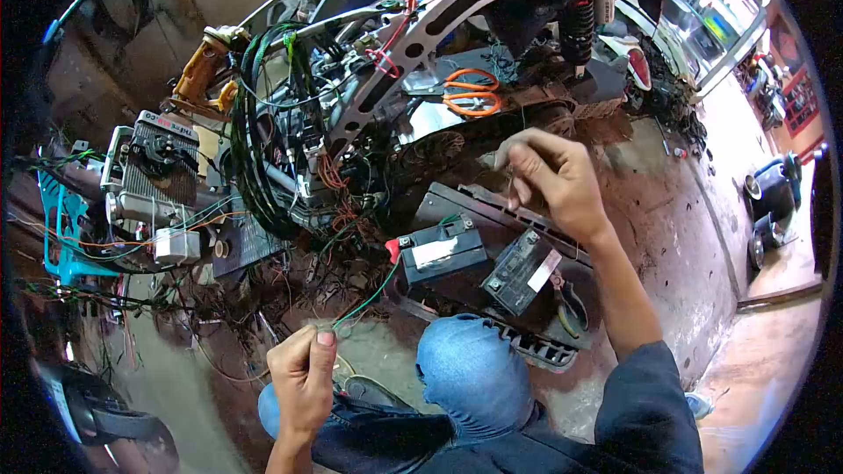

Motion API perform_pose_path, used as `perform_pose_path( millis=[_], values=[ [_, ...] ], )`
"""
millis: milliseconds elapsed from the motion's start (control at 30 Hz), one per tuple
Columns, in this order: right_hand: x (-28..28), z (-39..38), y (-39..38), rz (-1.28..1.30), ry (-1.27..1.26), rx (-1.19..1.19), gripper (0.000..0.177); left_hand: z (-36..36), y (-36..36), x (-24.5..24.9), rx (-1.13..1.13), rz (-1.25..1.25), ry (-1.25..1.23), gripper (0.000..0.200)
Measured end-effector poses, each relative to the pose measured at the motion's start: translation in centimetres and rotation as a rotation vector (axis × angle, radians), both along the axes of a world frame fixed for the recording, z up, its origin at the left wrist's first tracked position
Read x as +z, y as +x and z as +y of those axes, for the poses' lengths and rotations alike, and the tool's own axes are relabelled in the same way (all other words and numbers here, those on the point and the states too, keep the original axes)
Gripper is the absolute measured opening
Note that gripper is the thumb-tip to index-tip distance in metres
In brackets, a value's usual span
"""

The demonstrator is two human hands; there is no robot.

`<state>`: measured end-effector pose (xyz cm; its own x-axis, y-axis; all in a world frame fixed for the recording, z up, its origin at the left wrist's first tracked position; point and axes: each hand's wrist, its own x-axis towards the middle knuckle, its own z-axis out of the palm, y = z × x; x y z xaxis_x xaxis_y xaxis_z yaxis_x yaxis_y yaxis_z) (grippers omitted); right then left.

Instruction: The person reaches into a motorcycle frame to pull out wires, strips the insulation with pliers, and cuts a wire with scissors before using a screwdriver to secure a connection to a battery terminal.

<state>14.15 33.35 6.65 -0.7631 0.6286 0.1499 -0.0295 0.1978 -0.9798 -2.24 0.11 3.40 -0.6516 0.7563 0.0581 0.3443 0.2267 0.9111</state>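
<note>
My left hand is closed in a pinch on a thin green wire. The wire runs up from my fingertips to a black battery with a white label and a red piece at its left corner. Higher up on the right, my right hand is pinched too; whatever its fingers hold is too small to make out. Below that hand a second black battery lies beside the first. Pliers with dark and yellow-green handles lie at its right.
A motorcycle frame with bundled black cables spans the top. Orange-handled scissors rest under it. At left are a finned metal part and a blue bracket. My denim-covered knee is near the batteries.
</note>
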Motion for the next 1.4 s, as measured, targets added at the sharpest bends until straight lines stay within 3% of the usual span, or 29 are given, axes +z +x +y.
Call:
perform_pose_path(
  millis=[133,233,267,367,433,500,533,567,633,733,967,1100,1167,1233,1300,1367,1400],
  values=[
    [-0.2,3.0,-1.6,-0.041,0.312,-0.147,0.022,-0.2,-0.2,0.1,0.002,0.013,0.052,0.050],
    [-2.0,6.6,-3.4,-0.126,0.773,-0.235,0.020,-0.1,0.1,0.8,0.043,-0.022,0.057,0.044],
    [-2.4,7.8,-3.9,-0.238,0.879,-0.222,0.030,-0.2,0.1,0.8,0.065,-0.056,0.075,0.045],
    [-4.1,10.1,-6.6,-0.264,1.007,-0.153,0.038,-0.6,0.0,0.1,0.134,-0.144,0.143,0.047],
    [-6.9,13.0,-8.1,-0.168,1.147,-0.081,0.038,-1.1,-0.1,-0.6,0.183,-0.189,0.208,0.048],
    [-8.3,13.8,-9.4,-0.134,1.163,-0.029,0.035,-1.1,-0.2,-0.1,0.218,-0.318,0.226,0.046],
    [-7.4,13.2,-10.3,-0.313,1.144,-0.023,0.034,-0.9,-0.3,0.2,0.240,-0.369,0.245,0.046],
    [-9.7,15.2,-11.3,-0.299,1.155,-0.060,0.035,-0.8,-0.4,0.5,0.271,-0.418,0.264,0.045],
    [-10.4,17.7,-12.4,-0.393,1.169,0.093,0.043,-0.8,-0.6,0.8,0.292,-0.519,0.283,0.046],
    [-7.9,16.4,-11.9,-0.411,0.982,0.137,0.045,-1.3,-1.2,1.0,0.253,-0.626,0.331,0.046],
    [-4.7,13.5,-7.8,-0.352,1.250,-0.012,0.055,-3.3,-2.8,1.1,0.172,-0.654,0.421,0.045],
    [-3.9,12.9,-2.5,-0.563,0.909,-0.019,0.048,-4.1,-2.6,2.2,0.222,-0.511,0.372,0.047],
    [0.8,7.5,-0.7,-0.668,0.746,-0.027,0.051,-4.1,-2.2,2.2,0.208,-0.428,0.365,0.043],
    [3.4,3.1,0.5,-0.566,0.436,0.038,0.063,-3.8,-1.4,2.2,0.213,-0.421,0.387,0.030],
    [3.9,1.4,1.6,-0.463,0.575,0.147,0.076,-3.4,-0.8,2.3,0.257,-0.434,0.398,0.020],
    [4.7,-1.0,1.7,-0.399,0.519,0.138,0.085,-3.0,-0.7,1.8,0.250,-0.395,0.395,0.013],
    [6.0,-3.0,1.2,-0.511,0.454,0.103,0.084,-2.6,-0.6,1.9,0.288,-0.411,0.428,0.013]
  ],
)
